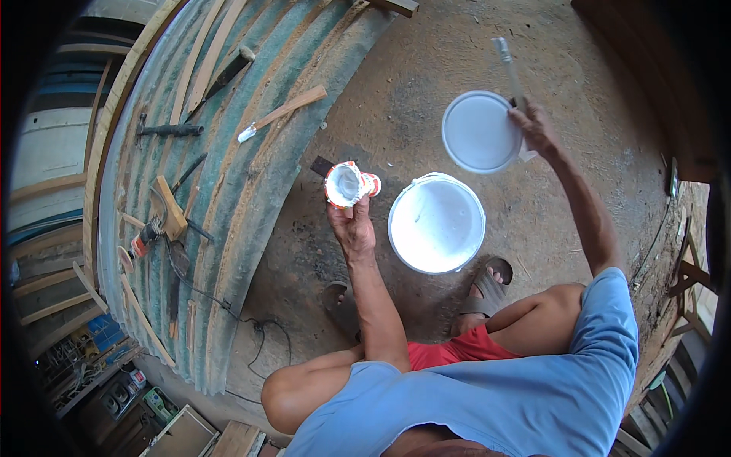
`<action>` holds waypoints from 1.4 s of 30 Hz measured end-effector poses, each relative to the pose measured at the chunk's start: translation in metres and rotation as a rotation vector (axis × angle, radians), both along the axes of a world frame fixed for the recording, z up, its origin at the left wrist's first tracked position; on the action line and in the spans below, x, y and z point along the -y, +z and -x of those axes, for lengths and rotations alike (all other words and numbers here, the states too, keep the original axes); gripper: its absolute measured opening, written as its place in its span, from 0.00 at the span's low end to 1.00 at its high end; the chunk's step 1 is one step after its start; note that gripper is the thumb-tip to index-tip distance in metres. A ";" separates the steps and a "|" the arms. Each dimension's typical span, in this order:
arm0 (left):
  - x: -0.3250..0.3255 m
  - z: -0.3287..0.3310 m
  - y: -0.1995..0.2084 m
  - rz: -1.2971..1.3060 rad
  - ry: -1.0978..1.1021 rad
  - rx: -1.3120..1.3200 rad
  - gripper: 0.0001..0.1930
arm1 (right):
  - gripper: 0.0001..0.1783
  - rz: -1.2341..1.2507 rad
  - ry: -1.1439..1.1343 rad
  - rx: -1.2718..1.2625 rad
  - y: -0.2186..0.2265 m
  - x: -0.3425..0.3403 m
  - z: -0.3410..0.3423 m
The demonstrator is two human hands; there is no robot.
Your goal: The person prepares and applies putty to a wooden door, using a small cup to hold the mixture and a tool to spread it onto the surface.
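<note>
My left hand (352,225) is closed round a small white cup with red-orange print (371,183), tilted so that its white-coated inside shows. Just right of it, between my sandalled feet, stands a round bucket (436,222) with a bright white inside. Farther off, my right hand (535,128) is closed on the handle of a paintbrush (504,59), whose pale end points away from me. Next to those fingers is a round whitish lid (477,131). Whether the hand also touches the lid, I cannot tell.
At left, a green corrugated sheet (251,175) carries a hammer (171,130), a white-tipped wooden stick (289,111), a hand saw (228,72), an orange-marked power tool (143,240) and wood strips. A dark cord (263,327) trails across the brown floor (381,99). Timber lines the right side.
</note>
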State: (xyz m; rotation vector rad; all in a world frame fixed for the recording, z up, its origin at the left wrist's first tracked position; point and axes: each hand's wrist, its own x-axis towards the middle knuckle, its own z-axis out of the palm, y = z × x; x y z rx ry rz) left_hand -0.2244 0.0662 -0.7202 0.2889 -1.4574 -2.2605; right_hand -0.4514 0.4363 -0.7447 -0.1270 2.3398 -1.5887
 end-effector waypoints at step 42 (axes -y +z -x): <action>0.039 -0.018 0.074 0.010 -0.413 -0.150 0.33 | 0.16 -0.431 0.259 -0.218 0.151 0.144 -0.080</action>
